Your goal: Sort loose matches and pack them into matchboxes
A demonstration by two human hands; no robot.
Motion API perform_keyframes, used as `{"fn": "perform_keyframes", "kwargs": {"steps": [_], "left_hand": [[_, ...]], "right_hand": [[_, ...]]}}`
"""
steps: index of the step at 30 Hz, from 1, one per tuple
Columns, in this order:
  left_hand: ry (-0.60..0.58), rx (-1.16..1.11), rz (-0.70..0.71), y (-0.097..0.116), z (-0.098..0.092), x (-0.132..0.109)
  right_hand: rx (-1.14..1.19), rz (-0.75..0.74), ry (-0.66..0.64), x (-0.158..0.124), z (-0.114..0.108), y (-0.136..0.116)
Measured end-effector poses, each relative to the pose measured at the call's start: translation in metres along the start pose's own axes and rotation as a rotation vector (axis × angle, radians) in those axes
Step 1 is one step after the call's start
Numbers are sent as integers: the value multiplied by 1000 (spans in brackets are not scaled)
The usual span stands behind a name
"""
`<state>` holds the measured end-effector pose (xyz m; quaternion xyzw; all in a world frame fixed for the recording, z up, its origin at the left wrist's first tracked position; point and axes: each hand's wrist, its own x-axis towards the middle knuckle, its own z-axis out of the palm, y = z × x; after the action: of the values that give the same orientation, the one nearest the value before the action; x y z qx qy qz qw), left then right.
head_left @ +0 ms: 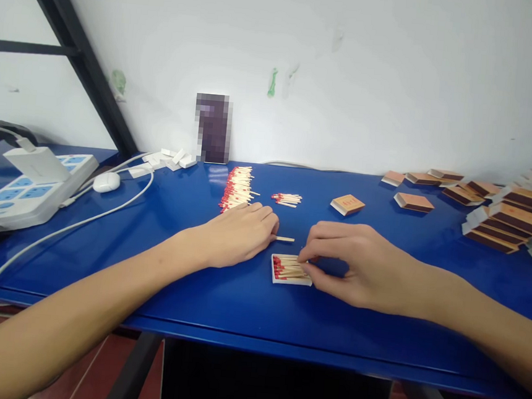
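We grasp one matchstick in our left hand. Our right hand touches one white matchbox tray full of matches; we cannot tell whether it grips any. Beyond lie one big match heap, one small match pile and uncounted matchboxes, on a blue table against a white wall.

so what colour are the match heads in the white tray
The match heads are red, clearest in the head view.
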<state>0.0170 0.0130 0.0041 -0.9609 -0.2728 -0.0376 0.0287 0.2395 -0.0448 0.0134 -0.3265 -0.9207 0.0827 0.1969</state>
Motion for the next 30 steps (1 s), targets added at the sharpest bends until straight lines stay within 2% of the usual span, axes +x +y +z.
{"fn": "perform_keyframes", "kwargs": {"steps": [6,9,11,13,15,17,20,24,30], "left_hand": [[46,-196,35,5,-11,-6],[9,-267,58,15,-18,-11],[-32,-278,71,21,-20,-13],[-49,-290,68,25,-20,-14],[-43,-308,50,26,-20,-13],[-21,-314,37,24,-20,-13],[-7,-260,35,18,-21,-13],[-48,-148,44,12,-18,-12],[-98,-84,99,13,-14,-10]], "right_hand": [[-79,-62,355,2,-2,18],[-75,-37,396,2,-2,26],[-43,-40,321,1,-2,27],[15,-37,167,1,0,26],[70,-11,10,2,0,24],[105,17,-84,2,1,23],[133,30,-144,1,2,24],[142,11,-206,-2,4,28],[178,20,-259,-3,7,29]]}}
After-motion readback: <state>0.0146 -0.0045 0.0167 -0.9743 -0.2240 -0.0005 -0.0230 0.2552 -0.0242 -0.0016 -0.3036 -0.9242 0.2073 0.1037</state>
